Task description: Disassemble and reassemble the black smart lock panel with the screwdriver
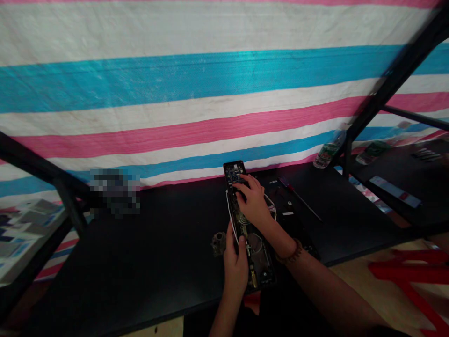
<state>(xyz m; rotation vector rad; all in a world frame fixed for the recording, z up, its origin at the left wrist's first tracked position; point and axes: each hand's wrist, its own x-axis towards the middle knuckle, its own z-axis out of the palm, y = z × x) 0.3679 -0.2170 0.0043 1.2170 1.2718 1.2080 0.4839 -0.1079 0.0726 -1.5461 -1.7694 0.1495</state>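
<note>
A long black housing [271, 282] lies open on the black table, showing a circuit board [234, 174] at its far end and brass-coloured fittings [253, 276] near me. White tubing or cable [229, 216] runs along its left side. My left hand [235, 267] is closed on the housing's left edge, thumb on top. My right hand [253, 200] reaches over the far half, fingers stretched and apart, their tips at the circuit board. Part of the inside is hidden beneath it. A small metal part [219, 243] sits just left of the housing.
Right of the housing lie a long screwdriver [300, 198] and small loose parts [288, 213]. A plastic bottle [328, 152] stands at the back right, beside a black frame post [372, 105]. Striped sheeting [210, 75] hangs behind the table. White boxes [31, 229] are at the left.
</note>
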